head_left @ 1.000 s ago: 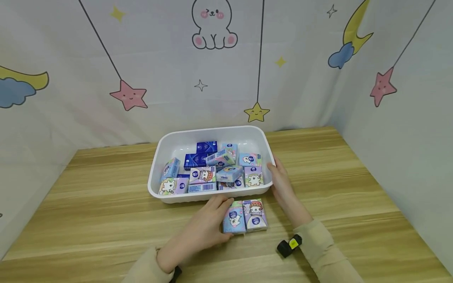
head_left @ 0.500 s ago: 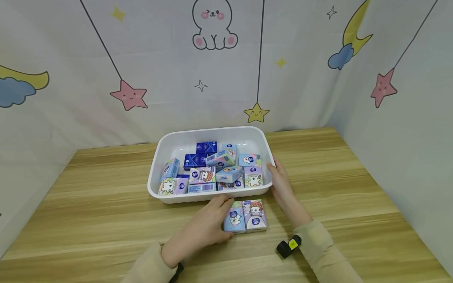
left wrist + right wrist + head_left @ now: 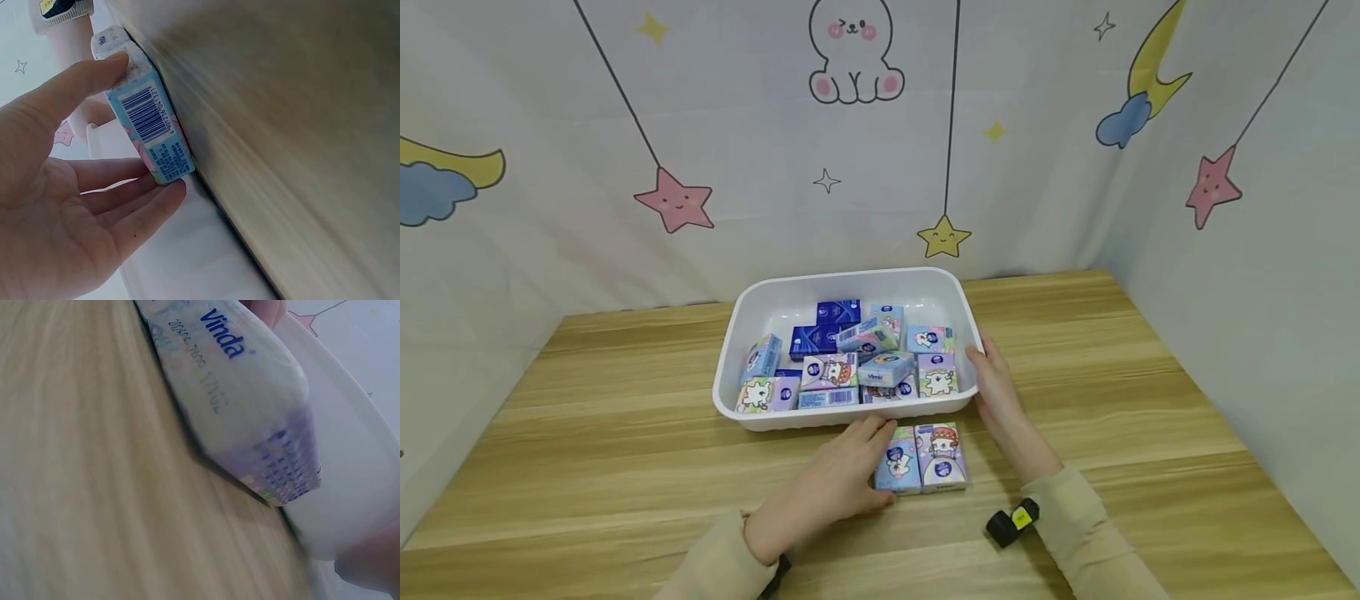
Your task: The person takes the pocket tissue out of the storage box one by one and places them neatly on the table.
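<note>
Blue pack (image 3: 898, 469), pinched by the left hand's grip (image 3: 829, 473), shows its barcode (image 3: 147, 114) only in left-wrist view.

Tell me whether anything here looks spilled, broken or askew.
Nothing looks spilled or broken. The packs in the white tub lie jumbled, one light-blue pack crooked across others. That looks messy against the neat pair on the table in front.
</note>
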`<state>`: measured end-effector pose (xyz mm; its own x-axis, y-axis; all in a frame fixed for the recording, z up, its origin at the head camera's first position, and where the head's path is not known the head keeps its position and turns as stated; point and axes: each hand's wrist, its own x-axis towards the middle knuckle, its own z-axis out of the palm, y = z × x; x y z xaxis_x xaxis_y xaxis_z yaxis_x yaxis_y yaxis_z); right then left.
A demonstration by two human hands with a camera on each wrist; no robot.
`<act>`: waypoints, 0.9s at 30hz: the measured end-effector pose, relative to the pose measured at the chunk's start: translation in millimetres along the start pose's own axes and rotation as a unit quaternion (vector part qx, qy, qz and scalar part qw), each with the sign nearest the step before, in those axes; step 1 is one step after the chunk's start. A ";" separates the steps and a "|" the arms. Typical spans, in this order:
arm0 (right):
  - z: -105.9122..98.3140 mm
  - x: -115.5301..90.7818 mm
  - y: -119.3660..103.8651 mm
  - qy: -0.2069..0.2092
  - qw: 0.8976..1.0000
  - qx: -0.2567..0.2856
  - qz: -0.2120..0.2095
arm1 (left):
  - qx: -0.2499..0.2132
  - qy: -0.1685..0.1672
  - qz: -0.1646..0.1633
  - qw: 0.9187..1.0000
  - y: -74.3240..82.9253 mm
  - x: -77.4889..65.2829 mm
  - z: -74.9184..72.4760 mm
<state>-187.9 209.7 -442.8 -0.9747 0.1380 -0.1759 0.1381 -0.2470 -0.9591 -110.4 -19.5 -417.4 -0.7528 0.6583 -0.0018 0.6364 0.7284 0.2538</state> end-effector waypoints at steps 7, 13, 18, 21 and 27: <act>0.7 0.1 0.0 0.000 1.000 0.003 -0.004 | -0.007 -0.025 -0.014 1.000 0.9 -1.7 -1.7; -0.1 -0.6 0.3 0.001 1.000 0.001 -0.003 | -0.007 -0.032 -0.017 0.999 1.9 -3.7 -3.3; -0.5 -0.8 -0.2 0.001 1.000 0.000 -0.002 | -0.001 -0.023 -0.014 1.000 3.3 -5.4 -4.2; -0.7 -0.8 -0.3 0.000 1.000 -0.001 -0.002 | 0.004 -0.019 -0.011 1.000 4.2 -6.3 -5.0; -0.2 -1.1 -0.6 0.003 1.000 -0.004 0.002 | 0.013 -0.013 -0.007 1.000 8.7 -8.0 -10.8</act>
<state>-186.9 209.9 -442.0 -0.9731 0.1432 -0.1806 0.1431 -0.2391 -0.9604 -100.7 -20.5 -404.8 -0.7573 0.6523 -0.0312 0.6301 0.7424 0.2276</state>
